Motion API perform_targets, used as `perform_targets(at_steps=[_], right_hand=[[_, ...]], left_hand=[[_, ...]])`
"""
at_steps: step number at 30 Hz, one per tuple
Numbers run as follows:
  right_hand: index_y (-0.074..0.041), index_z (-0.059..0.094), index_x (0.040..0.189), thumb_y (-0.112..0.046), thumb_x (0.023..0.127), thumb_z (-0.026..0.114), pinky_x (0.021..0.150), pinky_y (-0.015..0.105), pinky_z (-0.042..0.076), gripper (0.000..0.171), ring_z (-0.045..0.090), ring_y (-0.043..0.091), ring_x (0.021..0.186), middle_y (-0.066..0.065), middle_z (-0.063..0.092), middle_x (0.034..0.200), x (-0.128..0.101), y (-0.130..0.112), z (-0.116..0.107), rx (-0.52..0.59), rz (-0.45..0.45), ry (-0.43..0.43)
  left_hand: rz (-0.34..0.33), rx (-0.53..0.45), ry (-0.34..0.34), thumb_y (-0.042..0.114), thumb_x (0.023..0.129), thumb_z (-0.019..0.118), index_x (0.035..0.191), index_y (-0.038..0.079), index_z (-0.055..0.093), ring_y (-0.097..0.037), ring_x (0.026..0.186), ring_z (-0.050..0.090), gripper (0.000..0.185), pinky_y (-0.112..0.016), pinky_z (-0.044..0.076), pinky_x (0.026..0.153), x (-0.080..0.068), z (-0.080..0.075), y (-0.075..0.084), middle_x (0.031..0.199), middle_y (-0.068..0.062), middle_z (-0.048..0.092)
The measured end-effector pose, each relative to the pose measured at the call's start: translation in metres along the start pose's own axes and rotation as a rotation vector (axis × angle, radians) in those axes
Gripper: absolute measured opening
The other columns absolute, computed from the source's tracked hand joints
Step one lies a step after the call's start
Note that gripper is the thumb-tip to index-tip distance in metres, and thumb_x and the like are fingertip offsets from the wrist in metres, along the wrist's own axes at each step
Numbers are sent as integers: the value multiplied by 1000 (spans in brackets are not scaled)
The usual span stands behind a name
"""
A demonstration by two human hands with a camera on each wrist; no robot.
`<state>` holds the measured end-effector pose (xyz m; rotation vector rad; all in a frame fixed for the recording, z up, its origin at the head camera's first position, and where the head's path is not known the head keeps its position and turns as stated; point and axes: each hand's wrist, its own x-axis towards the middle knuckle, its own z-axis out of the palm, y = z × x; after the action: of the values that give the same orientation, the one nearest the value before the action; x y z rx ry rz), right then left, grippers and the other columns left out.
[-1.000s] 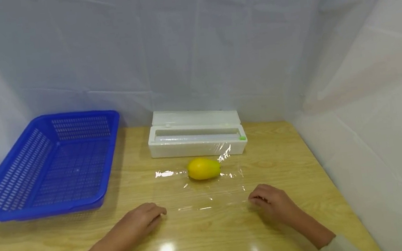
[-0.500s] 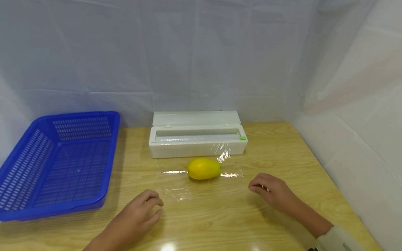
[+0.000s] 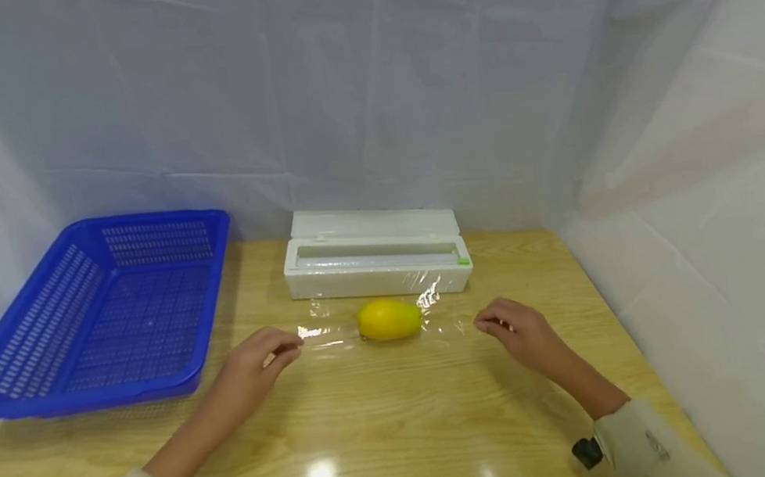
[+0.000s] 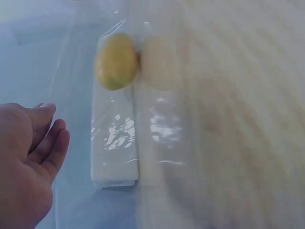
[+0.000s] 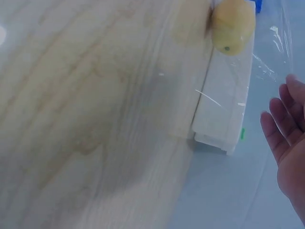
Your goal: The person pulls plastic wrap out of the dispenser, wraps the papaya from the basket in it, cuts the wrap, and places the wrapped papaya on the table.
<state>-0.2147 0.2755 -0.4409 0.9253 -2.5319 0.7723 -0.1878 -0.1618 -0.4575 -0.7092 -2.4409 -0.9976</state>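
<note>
On the glossy wooden table [image 3: 405,440] lie a blue perforated plastic basket [image 3: 101,318], a long white cling-film dispenser box [image 3: 375,263], and a clear plastic film sheet [image 3: 337,336] under the yellow oval mango [image 3: 389,320]. The left hand [image 3: 255,363] and the right hand [image 3: 517,333], well apart, pinch the sheet's edges.

Cling film being held at both ends beside a mango

A sheet of cling film [image 3: 379,332] is being pinched at its left end by the left hand [image 3: 258,360] and at its right end by the right hand [image 3: 517,333], the yellow mango [image 3: 389,320] lying between them on the wooden table [image 3: 390,426]; a white film dispenser [image 3: 376,263] and a blue basket [image 3: 100,310] are being left standing behind.
</note>
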Motion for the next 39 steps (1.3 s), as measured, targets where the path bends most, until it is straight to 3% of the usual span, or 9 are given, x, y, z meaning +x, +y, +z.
perform_targets(at_steps=[5,9,17,25,29,39], right_hand=[[-13,72,100,-8,93,71,62,22,51,8,54,3,73,-5,65,89,14,3,-1,-36,10,17],[-10,73,101,-10,95,70,63,24,51,7,55,5,73,-3,65,90,25,6,0,-53,33,23],[-7,74,102,-11,96,68,64,27,51,9,57,10,74,0,67,91,42,15,-1,-63,81,14],[-8,73,107,-17,100,64,70,35,52,14,59,15,79,2,67,95,56,23,0,-53,193,-30],[-8,73,110,-20,102,62,71,35,51,18,60,16,82,2,67,97,64,26,5,-54,242,-55],[-9,71,115,-23,103,59,69,36,49,22,59,17,83,3,67,102,74,31,18,-114,288,-75]], left_hand=[[-215,-107,-21,14,97,67,110,9,73,-12,94,62,15,-25,54,79,18,-9,1,102,1,69],[-290,-144,-1,20,101,64,115,9,72,-18,101,62,20,-32,53,83,31,-11,1,107,-4,69],[-334,-189,15,21,102,61,118,6,70,-25,105,63,23,-43,53,89,52,-9,-5,110,-10,69],[-366,-247,43,20,102,63,119,4,70,-22,99,61,25,-24,50,80,71,-2,-18,108,-14,70],[-353,-243,66,19,101,63,117,2,71,-22,97,61,24,-21,48,78,79,0,-26,108,-15,69],[-375,-208,48,13,101,63,118,1,69,-30,99,62,22,-40,53,83,96,17,-40,109,-18,67]])
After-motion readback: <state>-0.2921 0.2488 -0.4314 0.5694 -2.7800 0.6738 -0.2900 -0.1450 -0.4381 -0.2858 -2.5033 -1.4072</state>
